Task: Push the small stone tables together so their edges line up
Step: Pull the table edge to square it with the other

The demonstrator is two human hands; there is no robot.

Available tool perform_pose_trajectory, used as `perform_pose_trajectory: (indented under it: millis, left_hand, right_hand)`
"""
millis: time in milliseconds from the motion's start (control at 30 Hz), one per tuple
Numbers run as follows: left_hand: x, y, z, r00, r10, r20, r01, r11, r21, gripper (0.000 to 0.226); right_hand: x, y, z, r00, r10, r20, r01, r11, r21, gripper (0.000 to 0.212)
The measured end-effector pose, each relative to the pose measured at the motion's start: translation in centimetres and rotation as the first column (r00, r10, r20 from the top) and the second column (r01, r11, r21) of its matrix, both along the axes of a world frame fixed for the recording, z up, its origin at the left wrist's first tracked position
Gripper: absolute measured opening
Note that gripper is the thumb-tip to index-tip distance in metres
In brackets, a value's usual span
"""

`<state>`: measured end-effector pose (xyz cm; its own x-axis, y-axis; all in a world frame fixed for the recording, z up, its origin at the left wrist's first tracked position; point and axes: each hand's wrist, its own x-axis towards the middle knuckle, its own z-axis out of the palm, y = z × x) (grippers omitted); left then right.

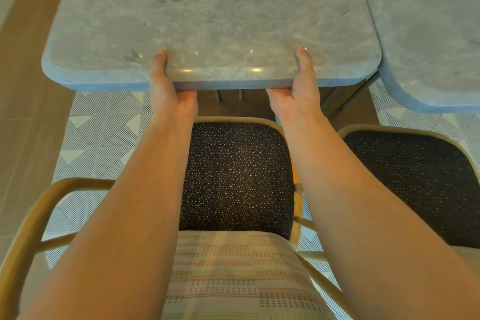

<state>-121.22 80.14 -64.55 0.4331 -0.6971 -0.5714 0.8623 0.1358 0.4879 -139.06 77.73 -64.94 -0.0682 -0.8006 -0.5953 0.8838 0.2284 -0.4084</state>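
- The left hand (170,91) grips the near edge of the left stone table (207,21), thumb lying flat on top of the slab and the fingers curled out of sight beneath it.
- The right hand (298,91) clasps the same edge further to the right in a matching hold: thumb on top, fingers tucked under the rim.
- Both forearms reach straight forward from the bottom of the view, roughly parallel, passing over a chair.
- The gripped table is a grey, mottled slab with rounded corners, filling the upper middle of the view.
- The second stone table (428,34) stands at the right; its long side lies against or just beside the first table's right side higher up, but whether they truly touch is hard to tell.
- Its near edge sits closer to the camera than the first table's, so the front edges do not line up.
- A chair with a dark speckled seat (236,176) stands under the arms, a striped cushion (233,275) at its near end.
- Another dark-seated chair (415,182) stands to the right.
- The floor (104,132) has a striped triangle pattern.
- No writing or brand marks can be read anywhere.
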Motion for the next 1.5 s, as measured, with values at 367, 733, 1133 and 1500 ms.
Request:
perform_pose_trajectory:
  millis: [367, 733, 1133, 1500]
  left_hand:
    - [-0.2, 1.3, 0.0, 1.0, -0.004, -0.011, 0.004, 1.0, -0.016, 0.043]
    - [-0.4, 2.8, 0.3, 1.0, -0.004, -0.005, 0.004, 1.0, 0.004, 0.039]
    - [-0.8, 4.3, 0.6, 1.0, 0.0, -0.008, 0.0, 0.999, 0.04, 0.034]
    - [-1.3, 5.0, 1.0, 0.999, 0.036, -0.008, -0.036, 0.999, 0.038, 0.04]
  right_hand:
    - [-0.3, 1.3, 0.1, 1.0, 0.008, 0.007, -0.008, 1.0, -0.004, 0.017]
    - [-0.4, 2.4, -0.2, 1.0, 0.017, -0.004, -0.017, 1.0, 0.003, 0.025]
    - [-1.0, 3.9, -0.1, 0.999, 0.038, -0.004, -0.038, 0.999, 0.013, 0.026]
    - [-1.1, 4.8, 0.2, 0.999, 0.035, 0.034, -0.035, 0.999, 0.011, 0.033]
